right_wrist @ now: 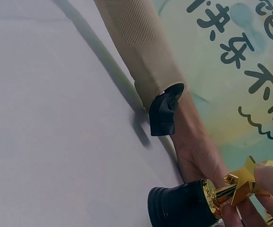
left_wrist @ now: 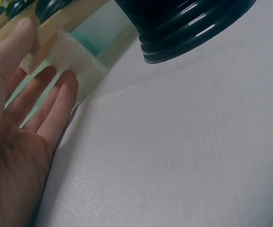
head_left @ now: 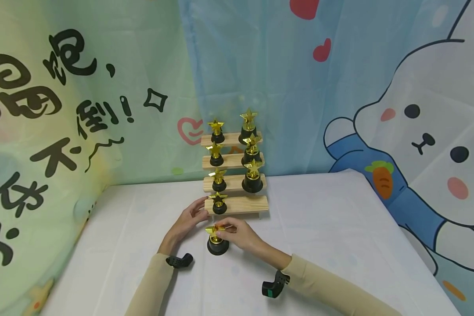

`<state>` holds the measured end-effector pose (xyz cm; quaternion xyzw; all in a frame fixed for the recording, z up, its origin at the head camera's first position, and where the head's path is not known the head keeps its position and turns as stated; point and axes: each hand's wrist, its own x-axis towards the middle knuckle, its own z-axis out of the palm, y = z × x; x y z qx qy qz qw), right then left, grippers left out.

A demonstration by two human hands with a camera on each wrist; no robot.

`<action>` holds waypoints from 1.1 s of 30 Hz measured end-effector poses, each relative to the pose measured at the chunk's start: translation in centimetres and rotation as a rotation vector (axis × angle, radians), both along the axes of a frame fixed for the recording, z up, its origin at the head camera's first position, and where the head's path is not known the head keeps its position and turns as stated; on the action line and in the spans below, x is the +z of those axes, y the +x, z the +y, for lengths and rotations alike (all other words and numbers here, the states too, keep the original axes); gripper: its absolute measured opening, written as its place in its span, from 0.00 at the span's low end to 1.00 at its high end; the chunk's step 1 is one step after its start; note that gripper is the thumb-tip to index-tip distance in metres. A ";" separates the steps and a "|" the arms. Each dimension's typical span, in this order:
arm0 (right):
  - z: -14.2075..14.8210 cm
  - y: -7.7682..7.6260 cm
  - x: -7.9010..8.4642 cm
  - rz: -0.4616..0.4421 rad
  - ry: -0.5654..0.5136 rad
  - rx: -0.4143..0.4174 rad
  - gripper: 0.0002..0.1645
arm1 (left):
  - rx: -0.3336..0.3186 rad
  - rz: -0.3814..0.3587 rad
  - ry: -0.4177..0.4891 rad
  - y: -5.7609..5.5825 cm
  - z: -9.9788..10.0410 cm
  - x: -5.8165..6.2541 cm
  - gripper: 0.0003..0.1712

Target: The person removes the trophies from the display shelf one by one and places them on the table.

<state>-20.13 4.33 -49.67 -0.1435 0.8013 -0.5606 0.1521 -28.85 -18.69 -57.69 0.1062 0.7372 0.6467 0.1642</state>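
Observation:
A star trophy (head_left: 217,247) with a gold star and a black round base is in front of a stepped wooden shelf (head_left: 245,204). My right hand (head_left: 238,235) pinches its gold star (right_wrist: 244,182) between thumb and fingers. Whether the base touches the cloth, I cannot tell. At the left end of the lowest plank, my left hand (head_left: 189,219) grips the shelf, its thumb (left_wrist: 20,40) on the plank and its other fingers lower, by the pale support (left_wrist: 74,59). A small star trophy (head_left: 219,204) stands on that plank, close to the left hand.
Smaller trophies (head_left: 218,181) line the left side of the higher planks, with three larger ones (head_left: 253,181) on the right. White cloth (head_left: 320,228) covers the table. Behind it hangs a printed curtain (head_left: 150,145). Each wrist wears a black device (head_left: 275,284).

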 end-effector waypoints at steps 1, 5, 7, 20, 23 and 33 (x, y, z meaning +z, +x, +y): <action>0.0 0.0 0.0 0.007 0.003 0.001 0.19 | -0.002 0.000 0.004 0.0 0.0 0.0 0.37; -0.1 -0.1 -0.3 0.024 0.020 0.001 0.19 | -0.006 -0.006 0.015 0.1 0.1 0.1 0.37; -0.1 -0.2 -0.4 0.029 0.029 -0.001 0.18 | -0.009 -0.010 0.015 0.1 0.1 0.2 0.37; 0.1 -0.3 0.0 0.009 0.049 0.004 0.18 | -0.010 -0.018 0.011 0.0 0.0 0.2 0.38; 0.4 -0.4 0.0 0.006 0.041 -0.008 0.20 | -0.014 -0.018 0.014 0.0 0.0 0.3 0.38; 2.2 -1.2 0.3 0.092 0.024 -0.128 0.18 | 0.005 -0.030 0.017 0.1 0.1 0.3 0.39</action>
